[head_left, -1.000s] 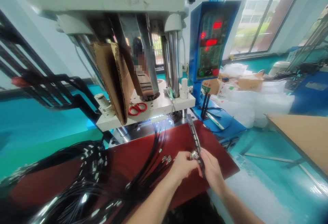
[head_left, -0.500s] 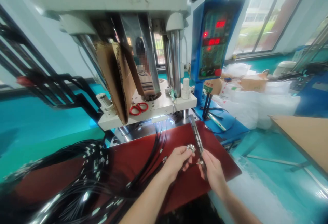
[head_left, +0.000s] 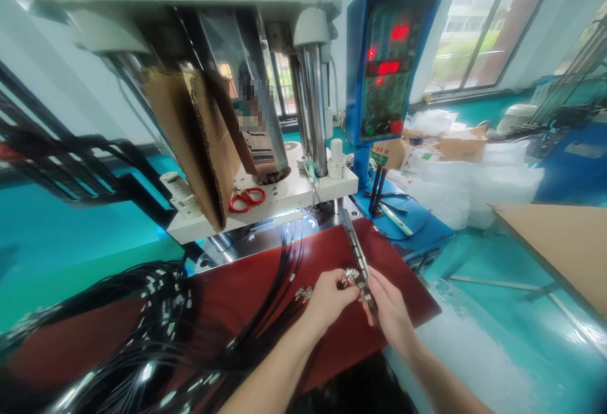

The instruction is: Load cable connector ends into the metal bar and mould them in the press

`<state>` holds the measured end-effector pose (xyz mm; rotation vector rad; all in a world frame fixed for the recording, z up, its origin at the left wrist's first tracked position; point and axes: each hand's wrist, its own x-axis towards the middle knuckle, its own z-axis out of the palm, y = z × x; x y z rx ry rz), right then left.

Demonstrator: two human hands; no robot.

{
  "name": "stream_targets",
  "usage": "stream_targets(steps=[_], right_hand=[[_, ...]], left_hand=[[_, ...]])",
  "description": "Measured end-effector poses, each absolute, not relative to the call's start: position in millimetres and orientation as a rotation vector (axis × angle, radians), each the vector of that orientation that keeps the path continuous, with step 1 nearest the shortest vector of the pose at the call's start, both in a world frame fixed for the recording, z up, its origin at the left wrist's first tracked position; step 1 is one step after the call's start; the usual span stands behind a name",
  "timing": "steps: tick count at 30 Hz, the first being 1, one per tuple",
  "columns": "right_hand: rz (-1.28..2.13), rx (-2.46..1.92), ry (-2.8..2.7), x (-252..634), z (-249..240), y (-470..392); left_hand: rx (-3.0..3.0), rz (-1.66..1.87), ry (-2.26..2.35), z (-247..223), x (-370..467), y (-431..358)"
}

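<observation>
My left hand (head_left: 328,299) is closed around a small cluster of shiny metal connectors (head_left: 350,276), which poke out past the thumb and fingers. Gripped in my right hand (head_left: 389,303) is a long narrow metal bar (head_left: 355,242) with a row of slots, slanting away toward the press. The left fingertips meet the bar's near end, though what they pinch there is too small to make out. Beside my left wrist, more metal cable ends (head_left: 303,292) stick out from black cables (head_left: 265,325) lying on the dark red board (head_left: 322,256).
Ahead stands a press with a white plate (head_left: 303,198), holding red-handled scissors (head_left: 247,199) and folded cardboard (head_left: 190,142). A blue control box (head_left: 396,63) shows red digits. Coiled black cables (head_left: 156,313) cover the left side. A tan tabletop (head_left: 559,243) is at right.
My left hand has moved closer to the bar, bringing its fingertips against it. The camera view has shifted slightly, and the loose cable ends beside my left wrist show more.
</observation>
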<state>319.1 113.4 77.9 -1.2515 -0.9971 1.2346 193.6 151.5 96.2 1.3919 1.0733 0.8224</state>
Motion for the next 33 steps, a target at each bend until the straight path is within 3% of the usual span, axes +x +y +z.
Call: stream_targets(steps=[20, 33], right_hand=[[1.274, -1.280, -1.042, 321.4, 76.5, 116.9], [1.214, -1.278, -1.040, 317.2, 77.8, 115.8]], left_hand=[[1.055, 0.723, 1.072, 110.7, 196.1, 153.9], [1.336, 0.931, 1.123, 94.5, 184.2, 159.0]])
